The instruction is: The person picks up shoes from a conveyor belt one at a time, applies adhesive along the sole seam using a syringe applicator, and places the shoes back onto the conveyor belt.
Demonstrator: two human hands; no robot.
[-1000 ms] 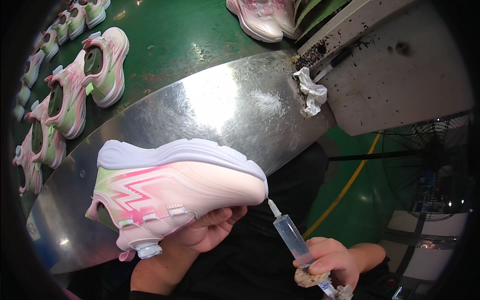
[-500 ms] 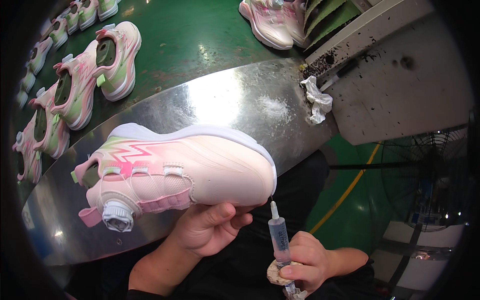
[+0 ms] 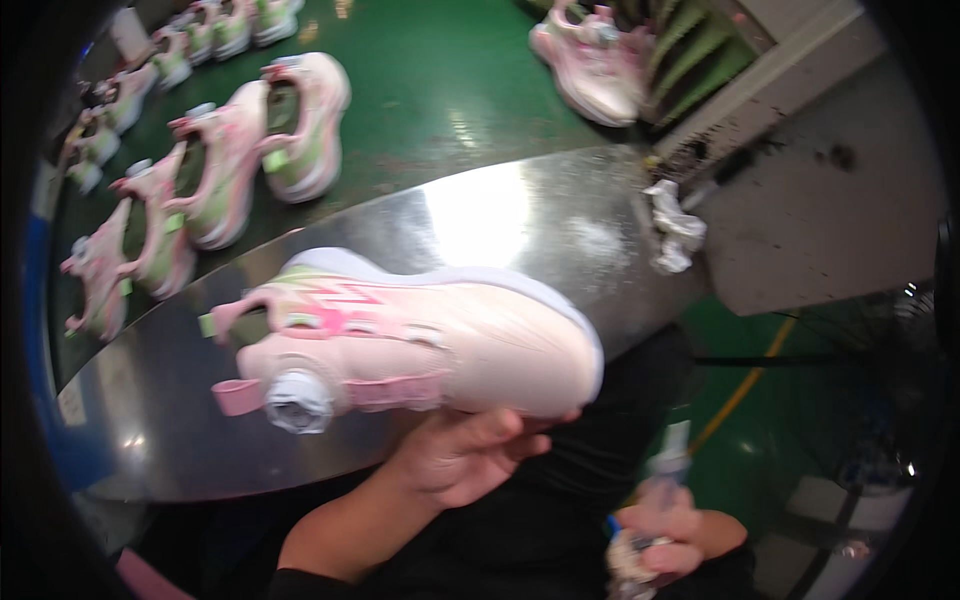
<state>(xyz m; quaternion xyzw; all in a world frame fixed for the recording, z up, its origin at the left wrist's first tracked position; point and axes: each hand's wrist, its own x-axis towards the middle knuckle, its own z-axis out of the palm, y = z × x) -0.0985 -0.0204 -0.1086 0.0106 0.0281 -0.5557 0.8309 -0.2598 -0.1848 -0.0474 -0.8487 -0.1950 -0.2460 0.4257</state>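
Note:
A pink, cream and green sneaker (image 3: 500, 335) with a white sole lies on its side in the air, its toe to the right and its white dial at the lower left. Below it, my left hand (image 3: 470, 455) grips the toe part from underneath; some fingertips are hidden behind the shoe. At the lower right, my right hand (image 3: 665, 530) is wrapped round a clear syringe (image 3: 672, 455), whose pale tip points up. The syringe stands apart from the shoe. Motion blurs this hand and the syringe.
A shiny metal plate (image 3: 390, 245) edges the green table (image 3: 420, 90). Several similar shoes (image 3: 225, 170) stand at the left, and another shoe (image 3: 590, 65) at the back. Crumpled white tissue (image 3: 675, 228) lies at the plate's right end. A fan (image 3: 870, 390) stands at the right.
The syringe in my right hand has moved away from the toe, to the right and slightly down. My left hand still holds the shoe. The whole view has shifted, so everything sits further right.

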